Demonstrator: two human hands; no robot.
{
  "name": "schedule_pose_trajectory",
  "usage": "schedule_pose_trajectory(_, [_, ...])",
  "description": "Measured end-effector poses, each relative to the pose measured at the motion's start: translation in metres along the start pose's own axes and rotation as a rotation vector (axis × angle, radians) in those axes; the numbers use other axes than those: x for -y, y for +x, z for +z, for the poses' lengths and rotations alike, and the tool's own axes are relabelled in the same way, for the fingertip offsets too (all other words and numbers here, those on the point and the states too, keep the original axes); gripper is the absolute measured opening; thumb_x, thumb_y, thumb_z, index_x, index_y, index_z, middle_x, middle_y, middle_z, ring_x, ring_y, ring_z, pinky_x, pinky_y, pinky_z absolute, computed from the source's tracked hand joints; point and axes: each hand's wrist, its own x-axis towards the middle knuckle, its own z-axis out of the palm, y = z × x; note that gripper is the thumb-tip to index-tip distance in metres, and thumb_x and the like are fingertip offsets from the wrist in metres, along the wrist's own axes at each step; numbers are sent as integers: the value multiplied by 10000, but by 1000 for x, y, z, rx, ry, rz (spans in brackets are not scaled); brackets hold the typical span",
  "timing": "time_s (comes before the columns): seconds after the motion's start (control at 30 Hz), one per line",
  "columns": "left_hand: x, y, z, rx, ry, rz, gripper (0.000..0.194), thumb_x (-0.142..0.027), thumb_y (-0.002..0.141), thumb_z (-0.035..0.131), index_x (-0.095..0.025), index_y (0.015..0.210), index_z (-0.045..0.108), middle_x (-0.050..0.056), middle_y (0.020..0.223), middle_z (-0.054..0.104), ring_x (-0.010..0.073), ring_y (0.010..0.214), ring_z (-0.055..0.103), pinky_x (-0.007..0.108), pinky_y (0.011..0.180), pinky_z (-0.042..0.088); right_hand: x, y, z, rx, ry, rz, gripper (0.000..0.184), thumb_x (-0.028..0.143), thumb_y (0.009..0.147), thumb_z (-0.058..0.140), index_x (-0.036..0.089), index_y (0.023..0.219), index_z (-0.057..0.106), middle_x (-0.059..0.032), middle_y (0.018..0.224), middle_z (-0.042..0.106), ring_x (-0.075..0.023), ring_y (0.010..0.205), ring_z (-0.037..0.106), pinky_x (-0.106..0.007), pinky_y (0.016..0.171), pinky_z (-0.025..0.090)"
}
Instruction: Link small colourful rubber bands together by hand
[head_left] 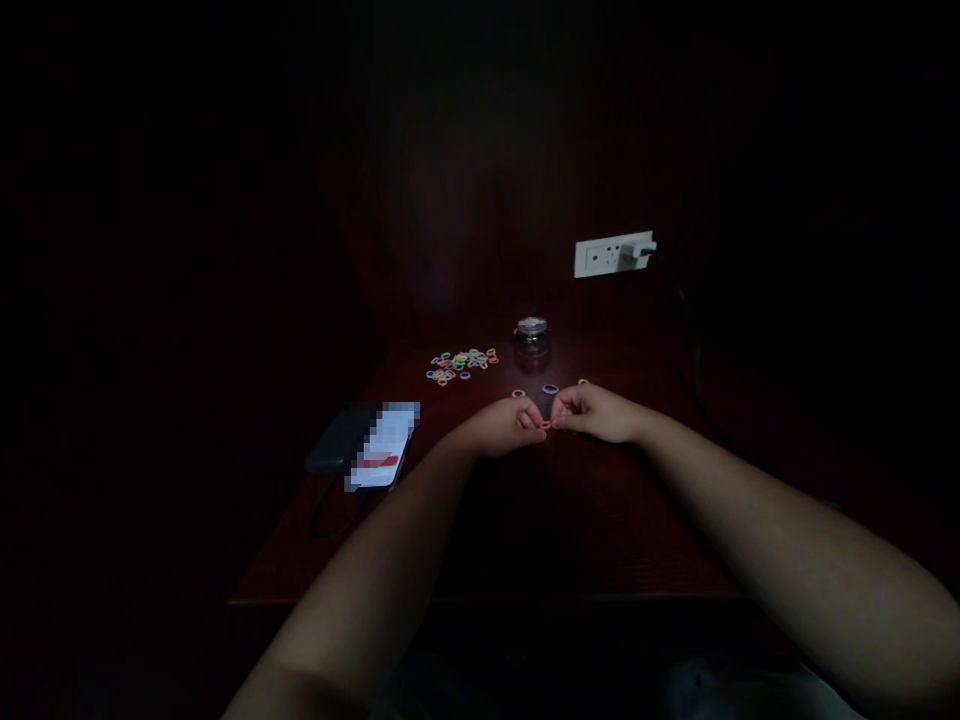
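Over the dark red table, my left hand (510,426) and my right hand (595,413) meet fingertip to fingertip. Both are closed in a pinch on one small orange hair tie (547,425), held between them. Just beyond my fingers lie a pink hair tie (519,394) and a purple hair tie (550,389). A yellow hair tie (583,382) shows in part behind my right hand. Farther back on the left, a loose pile of hair ties (461,362) in several colours is spread on the table.
A clear lidded jar (532,340) stands behind the hands. To the left lie a lit phone (384,447) and a dark flat object (339,438) with a cable. A white wall socket (613,254) holds a plug, its cord hanging down the right. The table (270,575) ends near my forearms.
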Motion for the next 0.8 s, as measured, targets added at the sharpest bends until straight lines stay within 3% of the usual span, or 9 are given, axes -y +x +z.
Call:
schedule_pose_trajectory(0.4, [-9, -3, 0, -7, 22, -43, 143, -244, 742, 598, -123, 810, 564, -11, 679, 565, 73, 563, 472, 184, 532, 359, 7, -1, 1, 10, 51, 22, 262, 332, 639, 705, 137, 749, 569, 33, 627, 542, -78, 577, 471, -220, 549, 364])
schedule_pose_trajectory(0.8, [-14, -3, 5, -69, -91, -11, 117, -218, 765, 590, -114, 804, 554, -13, 640, 545, 64, 532, 445, 172, 483, 315, 12, -3, 1, 8, -7, 23, 285, 411, 684, 650, 142, 741, 574, 41, 596, 486, -78, 544, 409, -223, 529, 313])
